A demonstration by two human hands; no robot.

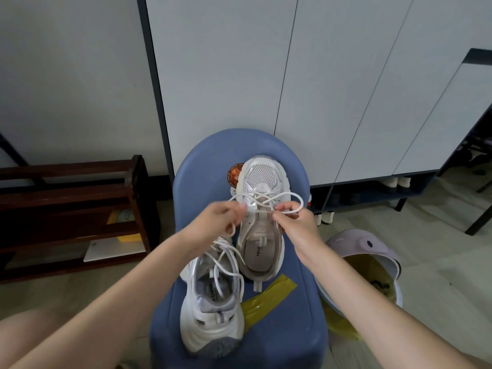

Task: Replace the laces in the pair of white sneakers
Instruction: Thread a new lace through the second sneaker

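Observation:
Two white sneakers lie on a blue stool (292, 315). The far sneaker (262, 177) points away from me, its insole showing. The near sneaker (213, 310) lies on its side at the stool's left, with loose laces (226, 265) across its opening. A white lace (282, 197) crosses in loops over the far sneaker's eyelets. My left hand (215, 222) pinches one end of this lace at the shoe's left side. My right hand (295, 223) pinches the other end at the shoe's right side. Both hands hover just above the tongue.
Yellow tape strips (266, 296) stick to the stool seat. A lilac bin (367, 251) with a yellow bag stands at the right. A dark wooden shoe rack (72, 209) is at the left. White cabinet doors (266, 75) stand behind the stool.

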